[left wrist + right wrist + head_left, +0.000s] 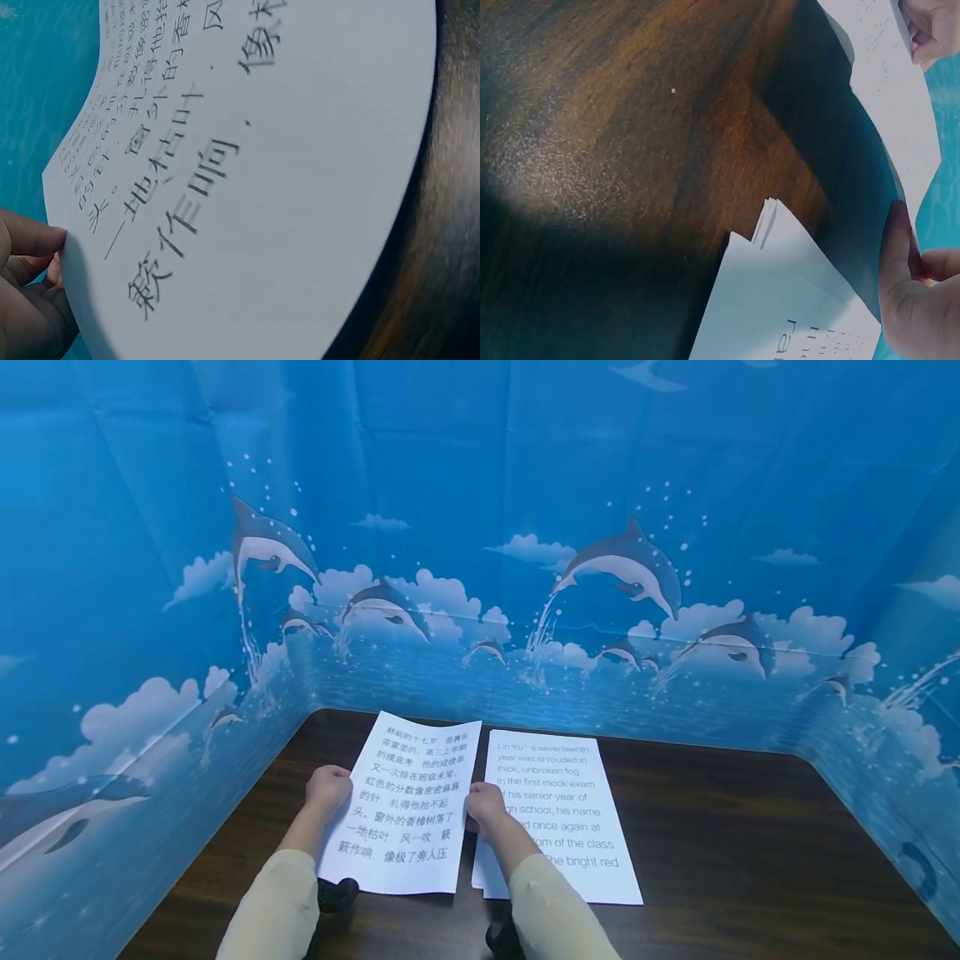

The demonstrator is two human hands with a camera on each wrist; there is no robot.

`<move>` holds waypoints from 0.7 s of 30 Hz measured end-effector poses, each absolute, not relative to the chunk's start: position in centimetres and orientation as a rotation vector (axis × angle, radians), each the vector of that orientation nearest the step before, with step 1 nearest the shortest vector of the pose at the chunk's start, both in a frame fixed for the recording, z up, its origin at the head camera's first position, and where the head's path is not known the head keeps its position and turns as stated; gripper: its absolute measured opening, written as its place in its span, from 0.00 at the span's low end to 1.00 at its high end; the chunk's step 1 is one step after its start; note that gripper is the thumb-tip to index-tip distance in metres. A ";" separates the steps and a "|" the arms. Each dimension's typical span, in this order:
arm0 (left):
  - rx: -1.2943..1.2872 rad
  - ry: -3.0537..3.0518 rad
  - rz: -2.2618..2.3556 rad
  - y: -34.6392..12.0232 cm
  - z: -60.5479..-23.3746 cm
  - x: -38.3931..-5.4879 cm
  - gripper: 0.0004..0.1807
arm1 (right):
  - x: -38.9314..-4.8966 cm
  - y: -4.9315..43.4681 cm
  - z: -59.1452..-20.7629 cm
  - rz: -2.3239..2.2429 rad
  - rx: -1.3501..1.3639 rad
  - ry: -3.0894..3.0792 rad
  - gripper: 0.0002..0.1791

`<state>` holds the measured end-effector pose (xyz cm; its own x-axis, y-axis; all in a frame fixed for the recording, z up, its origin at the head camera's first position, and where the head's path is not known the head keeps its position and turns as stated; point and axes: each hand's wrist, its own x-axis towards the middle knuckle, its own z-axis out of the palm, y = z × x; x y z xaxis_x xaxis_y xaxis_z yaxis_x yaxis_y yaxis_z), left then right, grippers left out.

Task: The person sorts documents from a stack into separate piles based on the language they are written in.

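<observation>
A sheet of paper (408,806) printed with Chinese text is held up off the dark table, bent slightly along its length. The left hand (328,789) pinches its left edge between thumb and fingers, as the left wrist view shows with the paper (300,187) up close. At the opposite edge the right hand (487,806) pinches the sheet; the right wrist view shows this hand (919,300) with thumb and finger on the margin. Beneath the right forearm lie sheets printed in English (558,810), flat on the table and partly covered by that arm.
The dark wooden table (750,843) reaches to the right of the sheets. A blue backdrop (465,460) with dolphins and clouds surrounds its back and sides. Corners of several stacked sheets (780,277) fan out slightly in the right wrist view.
</observation>
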<state>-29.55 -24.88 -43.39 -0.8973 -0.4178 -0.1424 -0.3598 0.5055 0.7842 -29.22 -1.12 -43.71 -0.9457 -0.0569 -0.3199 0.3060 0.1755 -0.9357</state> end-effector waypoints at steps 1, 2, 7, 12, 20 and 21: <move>0.692 -2.665 -1.359 -24.8 -43.6 -29.7 0.13 | -29.2 -1.1 -43.8 -1.842 0.237 2.162 0.16; 0.696 -2.661 -1.352 -24.7 -43.7 -29.8 0.13 | -29.3 -1.1 -43.8 -1.848 0.236 2.153 0.17; 0.719 -2.650 -1.310 -24.6 -44.2 -30.1 0.12 | -29.4 -1.0 -43.9 -1.871 0.242 2.102 0.18; 0.723 -2.656 -1.283 -24.6 -44.5 -30.1 0.13 | -29.2 -0.9 -44.1 -1.848 0.240 2.097 0.19; 0.742 -2.650 -1.336 -24.7 -44.3 -29.9 0.13 | -29.4 -0.6 -43.8 -1.777 0.245 2.079 0.20; 0.747 -2.647 -1.350 -24.7 -44.2 -29.8 0.13 | -29.4 -0.6 -43.8 -1.771 0.247 2.079 0.19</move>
<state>-29.79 -24.73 -44.20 -0.8784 -0.4545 -0.1474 -0.3863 0.4939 0.7790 -29.41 -0.55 -43.81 -0.9057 -0.1198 -0.4066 0.3824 0.1827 -0.9057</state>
